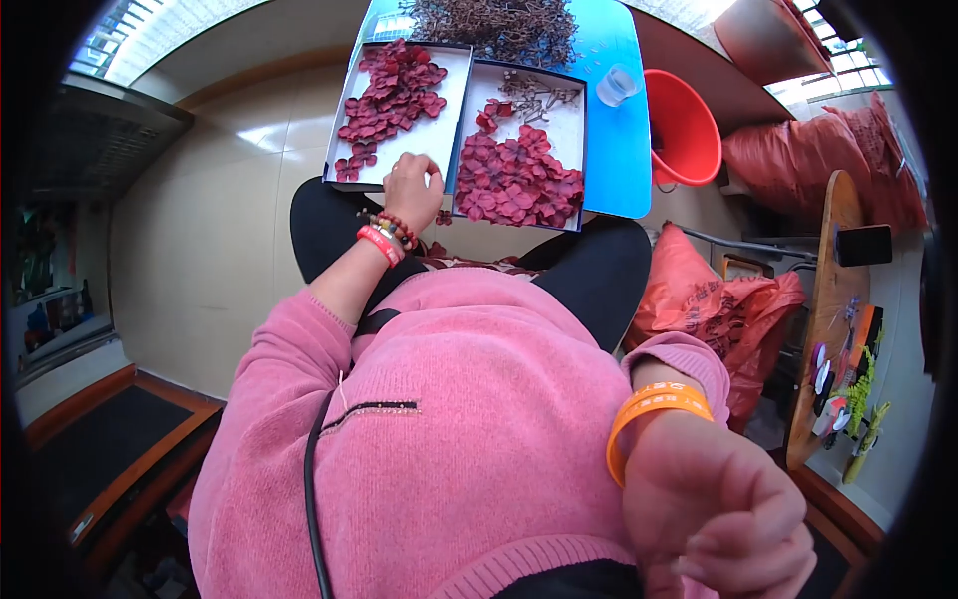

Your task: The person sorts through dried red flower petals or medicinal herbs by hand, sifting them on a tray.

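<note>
My left hand (pixel 414 187), with beads and a red band at the wrist, is over the near right corner of a white box (pixel 431 125) of dark red fabric petals (pixel 391 95). Its fingers are curled together, and what they hold, if anything, is hidden. My right hand (pixel 720 509), wearing an orange wristband (pixel 659 401), is raised close to the camera at the lower right. The fingers there are bent in towards the thumb; I cannot tell what is between them. Beside the first box, a second box (pixel 574 112) holds a thick layer of red flower petals (pixel 519 178) and some brown stems (pixel 539 97).
Both boxes lie on a blue table (pixel 619 150), with a heap of dry brown stems (pixel 494 30) at its far end. A clear cup (pixel 617 86) stands near its right edge. Further right are a red bucket (pixel 689 125), red plastic bags (pixel 714 299) and a wooden board (pixel 836 250).
</note>
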Action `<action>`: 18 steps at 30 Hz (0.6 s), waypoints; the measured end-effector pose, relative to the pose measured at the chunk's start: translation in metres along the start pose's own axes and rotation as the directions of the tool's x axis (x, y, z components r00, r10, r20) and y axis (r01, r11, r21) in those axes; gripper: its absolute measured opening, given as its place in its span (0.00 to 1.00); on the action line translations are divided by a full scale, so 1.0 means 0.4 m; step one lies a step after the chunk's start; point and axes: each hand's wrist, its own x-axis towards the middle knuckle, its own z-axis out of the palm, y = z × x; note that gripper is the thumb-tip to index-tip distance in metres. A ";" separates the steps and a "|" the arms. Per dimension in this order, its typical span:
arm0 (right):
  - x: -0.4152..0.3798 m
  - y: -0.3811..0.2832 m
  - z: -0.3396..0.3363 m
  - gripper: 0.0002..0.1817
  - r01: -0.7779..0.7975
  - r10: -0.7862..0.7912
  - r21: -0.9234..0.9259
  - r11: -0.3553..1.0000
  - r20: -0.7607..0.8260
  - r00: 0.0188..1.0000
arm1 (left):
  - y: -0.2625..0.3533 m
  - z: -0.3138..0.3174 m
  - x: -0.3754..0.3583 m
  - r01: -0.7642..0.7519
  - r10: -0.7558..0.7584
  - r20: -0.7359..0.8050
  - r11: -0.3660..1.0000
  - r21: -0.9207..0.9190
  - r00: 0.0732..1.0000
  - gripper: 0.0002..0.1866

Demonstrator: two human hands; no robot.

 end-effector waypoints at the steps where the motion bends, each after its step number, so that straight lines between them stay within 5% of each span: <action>1: -0.003 -0.013 -0.008 0.11 0.036 -0.037 -0.062 0.997 -0.011 0.999 | 0.013 0.007 0.013 -0.038 0.037 -0.011 0.999 -0.018 0.999 0.04; 2: -0.007 -0.020 -0.011 0.11 0.071 -0.074 -0.124 0.990 -0.021 0.997 | 0.020 0.020 0.032 -0.084 0.084 -0.006 0.996 -0.006 0.996 0.04; 3: 0.017 0.048 -0.003 0.13 0.391 -0.387 0.009 0.920 -0.117 0.915 | 0.033 0.028 0.053 -0.130 0.130 -0.009 0.991 0.010 0.991 0.05; 6: 0.047 0.076 0.026 0.19 0.418 -0.369 0.284 0.863 -0.211 0.905 | 0.071 0.057 0.118 -0.243 0.243 0.010 0.966 0.088 0.970 0.08; 10: 0.026 0.052 -0.017 0.21 0.244 -0.244 0.007 0.970 -0.021 0.970 | 0.101 0.104 0.207 -0.307 0.299 0.068 0.923 0.233 0.952 0.11; 14: 0.018 0.000 -0.053 0.13 -0.017 0.020 -0.029 0.999 0.105 0.994 | 0.117 0.131 0.259 -0.432 0.369 0.245 0.854 0.292 0.896 0.20; 18: 0.018 0.038 -0.043 0.09 0.067 -0.026 -0.185 0.980 0.215 0.976 | 0.108 0.174 0.267 -0.411 0.259 0.408 0.844 0.346 0.875 0.21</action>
